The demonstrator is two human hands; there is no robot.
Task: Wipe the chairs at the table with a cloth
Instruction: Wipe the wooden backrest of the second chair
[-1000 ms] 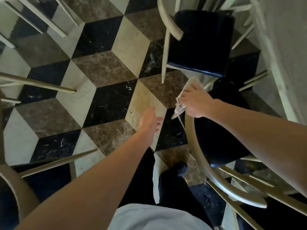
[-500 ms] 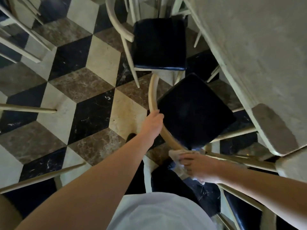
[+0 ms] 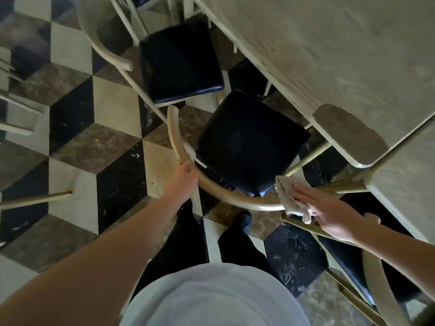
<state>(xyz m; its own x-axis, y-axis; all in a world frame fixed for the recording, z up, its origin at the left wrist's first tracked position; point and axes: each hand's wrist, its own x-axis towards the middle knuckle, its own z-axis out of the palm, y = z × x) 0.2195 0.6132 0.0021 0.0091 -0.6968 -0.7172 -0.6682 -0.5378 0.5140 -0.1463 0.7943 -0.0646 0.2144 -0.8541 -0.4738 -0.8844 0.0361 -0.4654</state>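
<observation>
A chair with a black seat and a curved pale wooden backrest stands right below me, pushed toward the table. My left hand grips the left part of that backrest. My right hand lies flat, fingers stretched, pressing a pale cloth onto the right end of the backrest. A second black-seated chair stands just beyond it. A third chair is at the lower right, partly under my right arm.
The floor is tiled in black, cream and brown diamonds. More pale chair legs and rails reach in from the left edge. My dark trousers and shoe stand close behind the chair.
My right hand with the cloth slid along the backrest from its left end round to the right end. My left hand took hold of the backrest. My view shifted toward the table.
</observation>
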